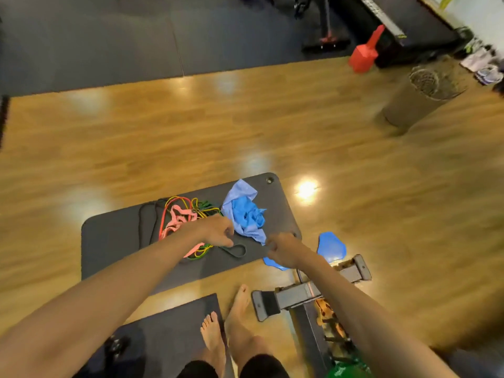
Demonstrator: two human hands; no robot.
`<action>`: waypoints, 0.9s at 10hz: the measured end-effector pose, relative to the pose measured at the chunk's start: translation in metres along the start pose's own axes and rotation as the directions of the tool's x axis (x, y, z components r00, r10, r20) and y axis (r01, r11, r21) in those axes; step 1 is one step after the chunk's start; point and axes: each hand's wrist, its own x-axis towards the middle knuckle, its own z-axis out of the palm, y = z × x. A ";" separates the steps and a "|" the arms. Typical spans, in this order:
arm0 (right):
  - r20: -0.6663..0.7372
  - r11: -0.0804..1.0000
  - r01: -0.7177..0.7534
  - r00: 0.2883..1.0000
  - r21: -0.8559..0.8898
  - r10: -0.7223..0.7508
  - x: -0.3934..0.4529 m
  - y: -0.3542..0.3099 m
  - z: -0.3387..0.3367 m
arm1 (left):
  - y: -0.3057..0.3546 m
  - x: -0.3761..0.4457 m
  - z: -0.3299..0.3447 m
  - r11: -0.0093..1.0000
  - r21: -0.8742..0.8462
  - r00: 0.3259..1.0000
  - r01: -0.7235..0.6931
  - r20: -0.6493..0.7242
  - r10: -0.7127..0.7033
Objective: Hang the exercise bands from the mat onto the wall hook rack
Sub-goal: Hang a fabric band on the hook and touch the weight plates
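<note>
A tangle of exercise bands lies on the dark grey mat [117, 236]: pink band [178, 218], red band [163, 219], yellow band [200, 211], green band [208, 205] and a black band [141, 222]. A crumpled blue band [245, 211] lies to their right. A dark loop band [237, 251] lies near the mat's front edge. My left hand [218, 231] hovers with curled fingers just over that loop; contact is blurred. My right hand [282, 249], also curled, meets the lower tip of the blue band and seems to pinch it. No wall hook rack is in view.
A second dark mat [174, 326] lies under my bare feet [218, 328]. A metal bench frame [300, 293] stands at my right, with blue discs [331, 245] beside it. Farther off stand a mesh waste bin [420, 96] and a red dustpan [364, 54]. Wooden floor [191, 132] surrounds the mat.
</note>
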 end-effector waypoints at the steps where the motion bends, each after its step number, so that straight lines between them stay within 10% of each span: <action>1: 0.002 0.999 -0.045 0.999 0.029 0.045 0.050 0.014 0.012 | -0.019 0.062 -0.005 0.982 0.182 0.994 -0.046 0.103 0.028; 4: -0.081 0.996 -0.060 0.995 0.058 0.065 0.286 0.083 0.115 | -0.113 0.302 0.075 0.703 0.679 0.961 -0.208 0.010 0.275; 7: -0.081 0.986 -0.017 0.997 -0.169 0.003 0.513 0.184 0.289 | -0.230 0.527 0.246 0.684 0.689 0.961 -0.239 0.068 0.267; 9: -0.333 0.882 -0.137 0.943 -0.451 -0.024 0.576 0.241 0.392 | -0.266 0.613 0.332 0.632 0.743 0.926 -0.221 -0.042 0.374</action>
